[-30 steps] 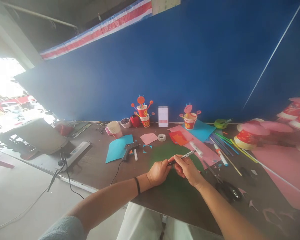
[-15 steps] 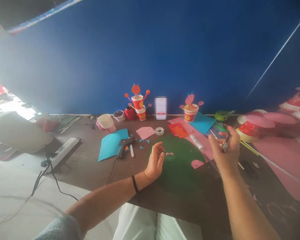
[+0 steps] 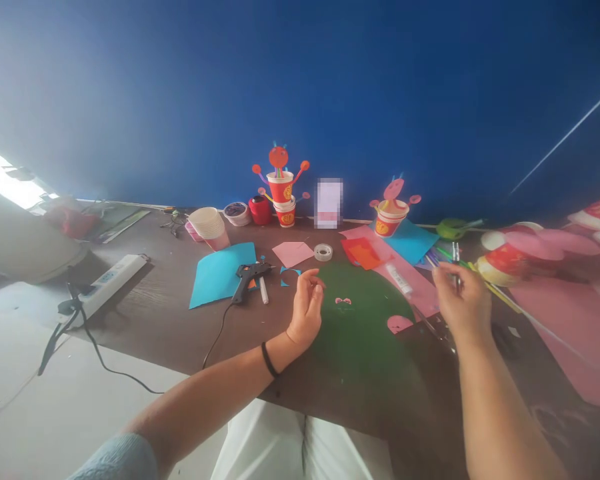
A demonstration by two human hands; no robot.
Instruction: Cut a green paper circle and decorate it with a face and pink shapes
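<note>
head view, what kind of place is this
Most likely a craft workspace, perhaps a classroom or workshop. The dark table holds coloured paper sheets, a glue gun and a tape roll, and decorated paper cups stand along a blue wall.

Matt green paper (image 3: 365,333), wood-grain tabletop (image 3: 170,313)

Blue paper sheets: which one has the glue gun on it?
The left blue sheet, by the left hand; the glue gun overlaps its right edge. The other blue sheet lies behind, under a decorated cup.
</note>
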